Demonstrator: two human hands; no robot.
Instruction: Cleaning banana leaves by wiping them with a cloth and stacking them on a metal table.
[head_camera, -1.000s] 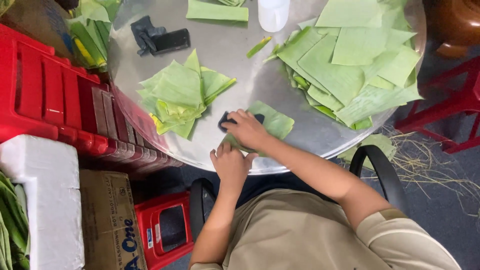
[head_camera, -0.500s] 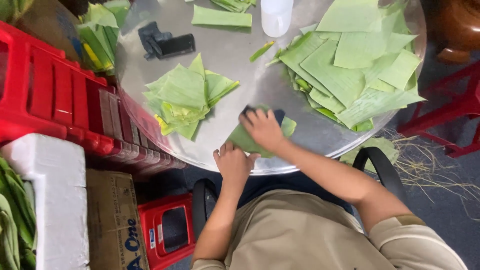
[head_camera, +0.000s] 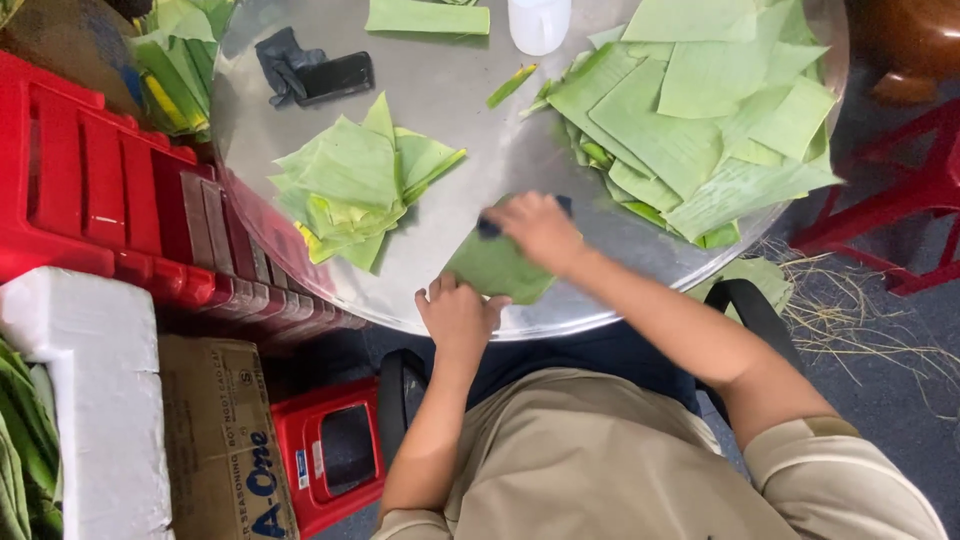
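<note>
A green leaf piece (head_camera: 497, 268) lies flat at the near edge of a round metal table (head_camera: 450, 130). My left hand (head_camera: 458, 312) presses on the leaf's near corner at the table rim. My right hand (head_camera: 540, 230) rests on the leaf's far side, closed around a dark cloth (head_camera: 490, 228) whose ends stick out on both sides of the hand. To the left lies a small pile of cut leaf pieces (head_camera: 355, 185). A bigger heap of leaf pieces (head_camera: 700, 120) covers the table's right part.
A black phone (head_camera: 335, 77) and a dark cloth (head_camera: 280, 60) lie at the table's far left; a white plastic container (head_camera: 540, 22) stands at the far edge. Red plastic crates (head_camera: 100, 190), a white foam block (head_camera: 95, 400) and a cardboard box (head_camera: 220, 440) stand left. A red stool (head_camera: 900, 220) is right.
My right hand has slid to the right across the leaf with the dark cloth. The left hand has stayed at the leaf's near corner.
</note>
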